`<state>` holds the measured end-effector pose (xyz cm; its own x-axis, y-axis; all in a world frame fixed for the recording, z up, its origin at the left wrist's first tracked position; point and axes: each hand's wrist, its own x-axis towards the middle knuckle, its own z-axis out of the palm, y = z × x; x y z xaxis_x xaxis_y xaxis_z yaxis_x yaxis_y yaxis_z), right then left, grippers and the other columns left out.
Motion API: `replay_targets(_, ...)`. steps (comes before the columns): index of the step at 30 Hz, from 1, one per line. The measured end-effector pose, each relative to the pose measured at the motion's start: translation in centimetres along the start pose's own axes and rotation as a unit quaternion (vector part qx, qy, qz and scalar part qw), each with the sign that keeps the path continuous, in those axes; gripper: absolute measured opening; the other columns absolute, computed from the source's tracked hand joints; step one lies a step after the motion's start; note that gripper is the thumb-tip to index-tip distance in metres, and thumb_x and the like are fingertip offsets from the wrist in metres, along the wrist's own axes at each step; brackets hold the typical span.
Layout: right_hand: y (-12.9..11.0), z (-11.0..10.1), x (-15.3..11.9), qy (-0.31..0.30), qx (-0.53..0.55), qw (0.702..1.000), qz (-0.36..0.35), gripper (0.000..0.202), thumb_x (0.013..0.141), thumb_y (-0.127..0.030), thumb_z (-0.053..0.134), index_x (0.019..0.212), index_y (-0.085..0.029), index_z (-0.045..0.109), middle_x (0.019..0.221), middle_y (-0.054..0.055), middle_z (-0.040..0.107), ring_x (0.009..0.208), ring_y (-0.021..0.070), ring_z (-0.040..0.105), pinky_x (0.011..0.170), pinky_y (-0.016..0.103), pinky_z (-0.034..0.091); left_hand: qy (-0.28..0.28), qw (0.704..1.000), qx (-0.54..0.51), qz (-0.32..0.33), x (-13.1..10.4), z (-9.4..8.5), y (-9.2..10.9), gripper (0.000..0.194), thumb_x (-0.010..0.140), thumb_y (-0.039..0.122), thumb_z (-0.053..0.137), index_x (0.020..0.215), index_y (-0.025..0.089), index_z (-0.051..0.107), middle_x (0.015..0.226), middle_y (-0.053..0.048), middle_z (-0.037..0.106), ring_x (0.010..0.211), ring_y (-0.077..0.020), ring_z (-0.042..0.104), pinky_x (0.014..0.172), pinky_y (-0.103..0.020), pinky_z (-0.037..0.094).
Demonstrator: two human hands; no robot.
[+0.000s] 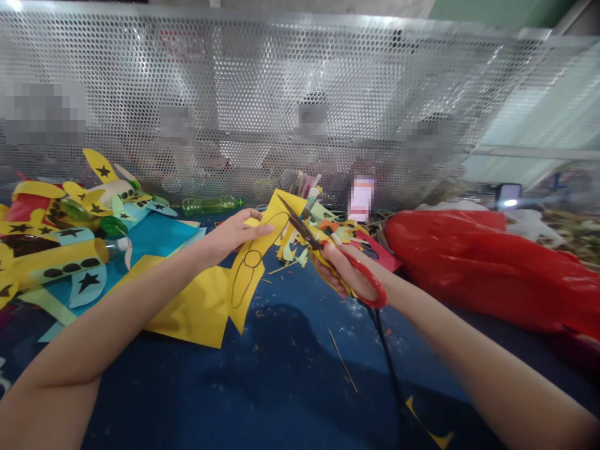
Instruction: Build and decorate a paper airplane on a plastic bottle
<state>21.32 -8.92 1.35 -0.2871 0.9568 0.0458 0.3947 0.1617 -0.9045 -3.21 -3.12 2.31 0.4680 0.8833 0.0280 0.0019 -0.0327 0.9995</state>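
Observation:
My left hand (pixel 234 236) pinches a strip of yellow paper (pixel 244 284) near its upper part, thumb on top. Drawn on the strip in dark line is a long propeller-like outline with a circle at its middle. My right hand (pixel 344 269) is wrapped round a pair of scissors (pixel 370 281) with red handles. Their dark blades point up and left, apart at the tips, at the strip's upper right edge by the outline's end. Below my left forearm lies a larger yellow sheet (pixel 192 306) on the blue table.
At the left lie bottle planes (pixel 79 259) with paper wings and blue paper (pixel 162 237). A green bottle (pixel 210 205) lies behind. Paper scraps (pixel 290 247), a lit phone (pixel 360 199) and a red plastic bag (pixel 469 269) sit beyond my right hand. A perforated metal panel (pixel 262 81) closes the back.

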Motion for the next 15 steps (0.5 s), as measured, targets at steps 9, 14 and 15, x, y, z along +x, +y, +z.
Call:
replay_targets(9, 2.0, -0.5, 1.5, -0.002, 0.044, 0.999, -0.001, 0.067, 0.080, -0.086, 0.029, 0.059, -0.022, 0.037, 0.048, -0.005, 0.038, 0.034, 0.0091, 0.038, 0.031, 0.024, 0.038, -0.046, 0.999, -0.026, -0.008, 0.2, -0.4, 0.4, 0.043, 0.075, 0.011, 0.071, 0.112, 0.018, 0.049, 0.094, -0.006, 0.070, 0.074, -0.0179, 0.071, 0.070, -0.033, 0.059)
replay_targets(14, 1.5, -0.1, 1.8, -0.004, 0.114, 0.993, 0.032, 0.072, 0.072, -0.093, 0.026, 0.057, -0.023, 0.037, 0.045, -0.005, 0.036, 0.032, 0.0098, 0.036, 0.029, 0.025, 0.036, -0.023, 0.999, -0.022, -0.018, 0.3, -1.0, 0.9, 0.053, 0.075, 0.004, 0.066, 0.122, 0.021, 0.047, 0.088, -0.004, 0.071, 0.075, -0.0170, 0.071, 0.064, -0.026, 0.058)
replay_targets(15, 1.2, 0.0, 1.8, -0.006, 0.126, 0.991, 0.047, 0.073, 0.071, -0.093, 0.026, 0.056, -0.023, 0.036, 0.044, -0.005, 0.035, 0.033, 0.0097, 0.035, 0.029, 0.025, 0.035, -0.012, 0.999, -0.031, -0.017, 0.3, -1.2, 1.1, 0.053, 0.077, 0.006, 0.065, 0.124, 0.022, 0.047, 0.086, -0.003, 0.071, 0.072, -0.0159, 0.070, 0.061, -0.023, 0.057)
